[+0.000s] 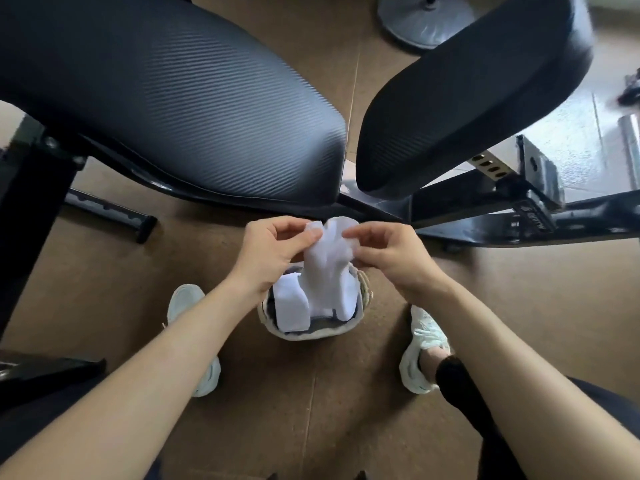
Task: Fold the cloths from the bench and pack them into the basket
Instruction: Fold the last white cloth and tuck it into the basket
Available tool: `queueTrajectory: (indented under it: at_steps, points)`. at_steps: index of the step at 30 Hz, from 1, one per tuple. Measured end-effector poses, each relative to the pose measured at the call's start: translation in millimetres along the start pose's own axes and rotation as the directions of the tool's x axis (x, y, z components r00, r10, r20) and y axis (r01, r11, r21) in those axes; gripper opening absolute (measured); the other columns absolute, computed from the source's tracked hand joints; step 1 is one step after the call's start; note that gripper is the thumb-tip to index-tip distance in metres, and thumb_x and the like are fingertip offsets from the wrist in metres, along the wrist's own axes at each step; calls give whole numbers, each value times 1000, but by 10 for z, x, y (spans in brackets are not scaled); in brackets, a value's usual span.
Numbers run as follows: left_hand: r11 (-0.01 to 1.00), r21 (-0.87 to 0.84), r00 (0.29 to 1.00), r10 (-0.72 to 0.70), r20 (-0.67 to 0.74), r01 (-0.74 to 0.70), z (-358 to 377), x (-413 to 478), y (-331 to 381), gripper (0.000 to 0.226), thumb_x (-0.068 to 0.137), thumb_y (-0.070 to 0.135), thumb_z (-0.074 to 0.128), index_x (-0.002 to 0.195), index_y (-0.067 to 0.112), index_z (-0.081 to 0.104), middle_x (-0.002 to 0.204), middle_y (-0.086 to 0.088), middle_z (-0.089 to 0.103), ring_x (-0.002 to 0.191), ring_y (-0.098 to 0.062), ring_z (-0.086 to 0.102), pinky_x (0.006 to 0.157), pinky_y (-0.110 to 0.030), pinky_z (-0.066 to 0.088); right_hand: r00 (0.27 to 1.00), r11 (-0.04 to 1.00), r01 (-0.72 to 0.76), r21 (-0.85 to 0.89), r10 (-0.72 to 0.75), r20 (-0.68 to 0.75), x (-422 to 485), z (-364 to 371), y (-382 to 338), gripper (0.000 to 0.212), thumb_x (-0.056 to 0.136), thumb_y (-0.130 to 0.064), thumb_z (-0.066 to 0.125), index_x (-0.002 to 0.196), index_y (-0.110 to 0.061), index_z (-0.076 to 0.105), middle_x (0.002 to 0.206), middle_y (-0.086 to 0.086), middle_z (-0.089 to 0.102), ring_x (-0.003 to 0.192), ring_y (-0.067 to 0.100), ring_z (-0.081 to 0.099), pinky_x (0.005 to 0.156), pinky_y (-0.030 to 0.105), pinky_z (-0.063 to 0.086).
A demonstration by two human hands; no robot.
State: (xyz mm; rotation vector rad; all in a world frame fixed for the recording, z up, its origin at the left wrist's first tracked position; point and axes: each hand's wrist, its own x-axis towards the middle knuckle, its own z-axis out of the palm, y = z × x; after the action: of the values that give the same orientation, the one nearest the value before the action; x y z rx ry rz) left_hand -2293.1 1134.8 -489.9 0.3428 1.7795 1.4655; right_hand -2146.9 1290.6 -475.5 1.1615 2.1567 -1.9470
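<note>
Two bare hands pinch a white cloth at the centre of the frame, holding it up over a small woven basket that sits on the brown floor just below. The cloth is soft and bunched, its top edge split into two rounded lobes, its lower end hanging down into the basket. More white cloth already lies folded inside the basket, standing on edge against its dark lining. The left hand grips the cloth's upper left corner between thumb and fingers; the right hand pinches the upper right edge the same way, its fingers curled. Both forearms reach in from the lower corners, bare to the elbow. Pale sneakers flank the basket on either side. Across the upper frame, the black padded bench stretches in two ribbed cushions, its steel frame running off to the right.
</note>
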Motion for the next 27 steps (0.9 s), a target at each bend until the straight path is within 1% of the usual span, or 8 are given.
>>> queueTrajectory:
  at_steps: [2,3,6,11,15,21,24,27]
  points:
    - [999,44,1000,14,-1,-14,38,5,16,12,89,17,76,100,20,79,98,-1,80,99,-19,74,86,-37,61,998,999,29,-30,-28,52,33,11,-22,48,83,17,60,117,-14,74,107,12,75,99,24,73,88,37,62]
    - [998,66,1000,22,9,-23,46,-9,29,13,90,17,75,103,18,79,99,0,79,100,-18,74,89,-37,61,996,994,69,-79,-64,64,32,23,-35,50,83,16,61,119,-14,73,109,7,75,102,20,73,91,38,61]
    - [990,124,997,59,49,-65,31,-32,34,15,92,18,73,106,18,79,99,2,79,99,-17,74,91,-40,61,984,970,178,-165,-172,46,19,47,-64,33,90,3,69,115,-16,76,103,-4,78,98,9,73,89,35,61]
    - [989,124,995,75,59,-82,74,-38,31,18,91,21,75,107,18,80,100,3,80,101,-16,74,94,-48,59,971,961,238,-141,-234,42,-5,-13,-102,14,90,-10,75,103,-13,79,91,-1,79,85,11,76,83,32,63]
    - [985,133,991,96,94,-108,122,-87,93,16,91,22,74,105,21,80,98,5,80,99,-14,75,92,-45,60,958,933,279,-229,-253,135,-23,-105,-155,16,90,-9,75,104,-16,80,92,-4,79,88,6,75,86,32,62]
    - [983,153,991,86,105,-102,118,-116,68,17,92,16,72,106,24,78,100,8,79,100,-8,73,89,-32,61,942,908,311,-282,-255,218,-31,-164,-186,13,89,-16,76,102,-14,80,90,-3,79,85,10,76,81,33,63]
    - [983,145,985,92,143,-113,115,-137,74,18,93,14,71,107,22,78,100,8,79,100,-7,73,85,-24,60,942,887,332,-320,-297,154,-11,-159,-169,10,87,-23,78,95,-16,79,86,-6,77,82,6,73,78,27,61]
    - [983,140,981,99,166,-123,121,-140,86,21,94,12,69,112,15,78,104,6,79,102,-8,73,86,-24,59,924,841,376,-389,-372,90,27,-141,-150,4,87,-26,78,89,-23,77,89,-9,68,77,-1,62,68,16,49]
